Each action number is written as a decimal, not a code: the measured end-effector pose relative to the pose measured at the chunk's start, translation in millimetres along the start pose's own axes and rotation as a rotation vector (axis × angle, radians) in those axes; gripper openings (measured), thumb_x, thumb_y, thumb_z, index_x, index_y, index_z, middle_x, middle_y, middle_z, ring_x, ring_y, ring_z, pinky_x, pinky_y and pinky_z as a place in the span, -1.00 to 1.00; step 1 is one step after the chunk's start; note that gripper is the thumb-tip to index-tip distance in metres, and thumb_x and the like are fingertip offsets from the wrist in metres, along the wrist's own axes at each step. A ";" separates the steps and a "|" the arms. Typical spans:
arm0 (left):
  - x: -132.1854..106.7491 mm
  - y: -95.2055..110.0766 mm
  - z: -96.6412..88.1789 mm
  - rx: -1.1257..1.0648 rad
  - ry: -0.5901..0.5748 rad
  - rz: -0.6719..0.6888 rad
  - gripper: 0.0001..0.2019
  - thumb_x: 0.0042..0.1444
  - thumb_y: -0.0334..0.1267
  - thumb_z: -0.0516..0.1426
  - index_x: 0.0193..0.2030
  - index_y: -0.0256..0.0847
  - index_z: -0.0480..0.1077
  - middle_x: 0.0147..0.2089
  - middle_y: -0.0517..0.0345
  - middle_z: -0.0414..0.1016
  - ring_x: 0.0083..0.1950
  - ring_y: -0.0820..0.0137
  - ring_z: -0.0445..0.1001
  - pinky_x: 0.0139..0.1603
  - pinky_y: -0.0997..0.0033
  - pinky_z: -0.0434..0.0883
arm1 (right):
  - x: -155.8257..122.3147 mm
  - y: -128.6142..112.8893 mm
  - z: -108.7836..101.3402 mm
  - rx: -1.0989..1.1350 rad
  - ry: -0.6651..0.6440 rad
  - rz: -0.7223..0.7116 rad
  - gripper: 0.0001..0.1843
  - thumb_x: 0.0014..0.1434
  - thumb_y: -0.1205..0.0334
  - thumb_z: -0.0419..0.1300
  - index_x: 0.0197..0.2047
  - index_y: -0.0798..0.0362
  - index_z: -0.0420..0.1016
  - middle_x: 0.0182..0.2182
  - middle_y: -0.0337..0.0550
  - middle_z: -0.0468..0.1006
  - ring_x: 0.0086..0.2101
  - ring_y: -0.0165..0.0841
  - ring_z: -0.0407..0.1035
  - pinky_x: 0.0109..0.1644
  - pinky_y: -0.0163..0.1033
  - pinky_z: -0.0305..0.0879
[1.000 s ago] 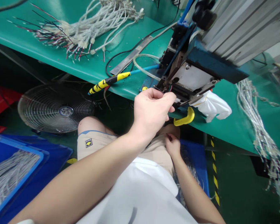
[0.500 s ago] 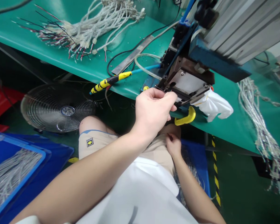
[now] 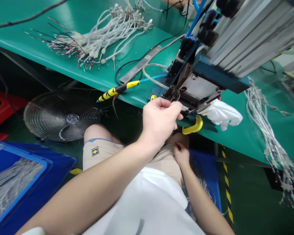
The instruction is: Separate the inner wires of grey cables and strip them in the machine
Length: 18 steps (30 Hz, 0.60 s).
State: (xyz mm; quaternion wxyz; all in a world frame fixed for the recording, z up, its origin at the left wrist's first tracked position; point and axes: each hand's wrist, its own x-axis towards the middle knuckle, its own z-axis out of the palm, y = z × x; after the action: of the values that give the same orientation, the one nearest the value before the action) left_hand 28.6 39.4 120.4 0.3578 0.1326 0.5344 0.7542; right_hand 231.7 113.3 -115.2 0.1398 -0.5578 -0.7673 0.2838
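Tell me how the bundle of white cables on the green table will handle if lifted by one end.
Probably floppy: the cables lie in loose curves on the table. Likely to snag and drag together, since strands cross and bare wire ends splay out. Probably light: each is thin.

Factory floor, cable-harness assembly line. Evidence: green-matted tabletop (image 3: 93, 71) with a bundle of grey cables (image 3: 100, 39) at far left, ends stripped to red and black wires, and another cable bundle (image 3: 267, 130) hanging off at right. Bench-mounted press machine (image 3: 210, 65) fed by a blue air hose (image 3: 152, 78). Blue crate (image 3: 26, 156) of more cables near left. Floor fan (image 3: 62, 117) under the tabletop, yellow-black hazard tape (image 3: 227, 186) on the floor.
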 end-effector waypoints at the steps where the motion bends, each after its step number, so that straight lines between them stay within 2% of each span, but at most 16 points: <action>1: -0.2 0.1 -0.1 -0.002 -0.002 -0.003 -0.87 -0.11 -0.38 0.12 -0.56 -0.19 0.21 -0.69 0.33 0.40 -0.76 0.63 0.22 -0.75 0.65 0.15 | 0.2 -0.2 -0.1 0.004 -0.002 0.000 -0.79 0.30 0.17 0.20 -0.09 0.13 0.49 -0.17 -0.12 0.56 -0.24 -0.29 0.49 -0.16 -0.09 0.47; 13: -2.0 -1.4 -1.6 -0.022 -0.012 0.000 -0.88 -0.10 -0.37 0.12 -0.54 -0.19 0.23 -0.67 0.33 0.42 -0.75 0.62 0.23 -0.74 0.65 0.16 | -1.0 -2.9 -1.6 0.058 -0.006 0.024 -0.80 0.30 0.18 0.20 -0.09 0.13 0.49 -0.17 -0.12 0.56 -0.24 -0.29 0.49 -0.16 -0.09 0.47; 18: -11.8 1.9 -4.8 -0.021 -0.033 -0.042 -0.86 -0.06 -0.38 0.13 -0.54 -0.19 0.23 -0.68 0.33 0.42 -0.76 0.63 0.23 -0.75 0.66 0.13 | -0.8 -6.9 -3.9 0.124 0.001 0.046 -0.80 0.30 0.18 0.21 -0.10 0.13 0.49 -0.17 -0.13 0.56 -0.24 -0.29 0.49 -0.15 -0.09 0.47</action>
State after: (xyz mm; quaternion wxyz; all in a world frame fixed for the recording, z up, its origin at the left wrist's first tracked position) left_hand 33.4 27.6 122.4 0.3835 0.1301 0.5230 0.7500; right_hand 228.7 112.1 -108.0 0.1680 -0.5655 -0.7353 0.3337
